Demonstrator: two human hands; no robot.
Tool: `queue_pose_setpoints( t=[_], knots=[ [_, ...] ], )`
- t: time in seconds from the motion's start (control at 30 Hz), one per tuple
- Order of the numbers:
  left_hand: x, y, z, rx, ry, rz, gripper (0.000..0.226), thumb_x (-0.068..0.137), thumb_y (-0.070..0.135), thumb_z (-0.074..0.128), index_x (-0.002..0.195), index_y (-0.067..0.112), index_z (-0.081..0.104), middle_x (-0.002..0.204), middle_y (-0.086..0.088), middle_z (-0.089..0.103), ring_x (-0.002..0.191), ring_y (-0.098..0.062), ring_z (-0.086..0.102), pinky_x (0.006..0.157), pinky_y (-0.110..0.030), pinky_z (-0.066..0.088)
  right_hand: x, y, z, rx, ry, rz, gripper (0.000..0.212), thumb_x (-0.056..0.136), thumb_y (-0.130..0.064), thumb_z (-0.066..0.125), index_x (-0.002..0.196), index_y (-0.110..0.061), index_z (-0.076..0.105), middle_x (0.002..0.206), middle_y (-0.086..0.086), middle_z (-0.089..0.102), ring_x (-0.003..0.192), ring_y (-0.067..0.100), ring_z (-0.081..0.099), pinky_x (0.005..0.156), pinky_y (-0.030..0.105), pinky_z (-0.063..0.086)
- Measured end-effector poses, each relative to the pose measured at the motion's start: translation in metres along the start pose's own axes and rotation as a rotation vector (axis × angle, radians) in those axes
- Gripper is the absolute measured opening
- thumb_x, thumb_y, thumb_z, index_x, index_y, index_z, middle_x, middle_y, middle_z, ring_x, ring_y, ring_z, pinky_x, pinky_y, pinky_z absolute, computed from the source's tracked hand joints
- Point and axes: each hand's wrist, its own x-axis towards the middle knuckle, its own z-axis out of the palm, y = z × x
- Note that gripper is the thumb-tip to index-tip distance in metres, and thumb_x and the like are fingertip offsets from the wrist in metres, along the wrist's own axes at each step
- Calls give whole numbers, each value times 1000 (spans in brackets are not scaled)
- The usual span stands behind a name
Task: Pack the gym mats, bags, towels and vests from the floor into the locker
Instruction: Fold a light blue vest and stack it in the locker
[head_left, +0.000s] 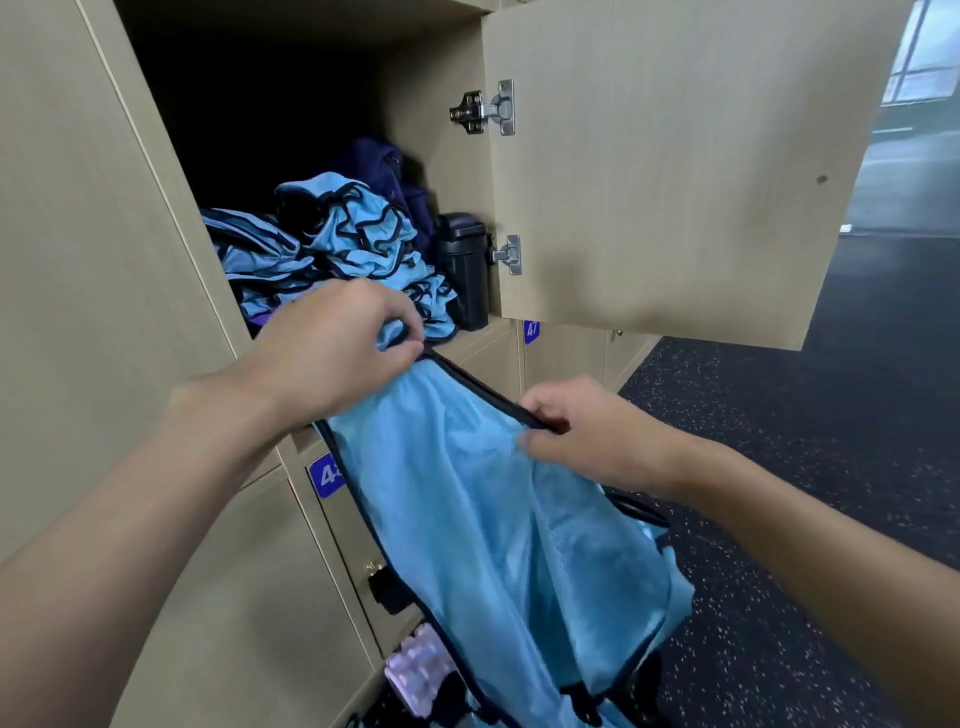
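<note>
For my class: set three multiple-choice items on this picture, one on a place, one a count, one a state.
1. Where does the black container stand? A on the floor; B inside the locker, right of the piled vests; C on a bench.
2. How many hinges show on the open door? A one; B four; C two.
3. How is the hanging blue vest held? A pinched by both hands; B draped on a hook; C not at all.
Answers: 1 B, it stands by the locker's right wall; 2 C, one above the other; 3 A, left hand and right hand each pinch its top edge.
</note>
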Motion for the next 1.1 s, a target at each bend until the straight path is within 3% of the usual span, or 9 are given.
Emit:
queue_pose_setpoints(
  t=[0.13,0.2,0.33,0.4,0.63,0.77,0.87,0.97,1.1],
  knots=[
    [-8,23,18,-368,-225,85,65,77,48,80,136,33,59,132,26,55,121,9,50,100,-9,37,0,-2,1,34,39,-62,15,96,-9,59,88,3,63,67,5,52,57,8,38,52,19,32],
    [-11,33,33,-526,-340,140,65,78,38,82,137,25,58,128,24,61,119,15,52,105,-9,38,1,-2,3,78,52,-103,15,96,-7,60,87,3,66,67,1,53,57,4,40,55,17,33],
    [-6,27,41,-488,-360,137,11,87,30,76,94,22,78,68,10,66,58,0,51,57,-21,46,-2,-3,0,138,47,-120,7,93,-6,64,92,-6,71,76,4,67,63,1,51,60,11,39],
    [-2,19,35,-476,-318,102,11,89,28,74,83,19,77,65,-6,64,53,-10,49,53,-30,43,-3,-1,-3,148,38,-101,6,92,-8,67,96,-6,70,83,13,72,66,4,56,64,14,45],
    [6,-15,16,-124,-144,-13,9,86,40,73,87,32,71,98,12,70,94,-13,65,85,-41,53,-8,1,-21,82,-1,6,11,95,-14,64,94,-8,74,90,5,76,71,5,64,71,18,53],
    [-4,16,24,-500,-303,68,52,77,36,83,125,26,67,125,19,64,115,9,58,100,-7,40,-9,-3,-16,92,26,16,20,97,-14,60,88,0,71,73,15,66,60,8,49,59,20,43],
    [-12,39,43,-694,-440,144,63,76,26,85,134,19,61,128,15,66,117,9,58,104,-10,40,-7,-6,-12,138,38,3,21,97,-13,61,87,3,70,68,5,53,59,6,41,57,20,35],
    [-12,41,55,-709,-429,140,27,81,21,83,106,20,74,95,11,76,87,-2,69,83,-24,54,-8,-5,-10,164,31,4,17,96,-14,62,88,-5,73,72,2,59,63,5,46,61,18,39],
    [-5,29,44,-643,-288,59,4,85,21,78,84,18,79,65,-12,63,54,-16,45,51,-33,37,-10,-4,-14,194,-8,56,15,93,-21,67,106,-15,65,72,-4,64,58,1,53,56,13,43]
  ],
)
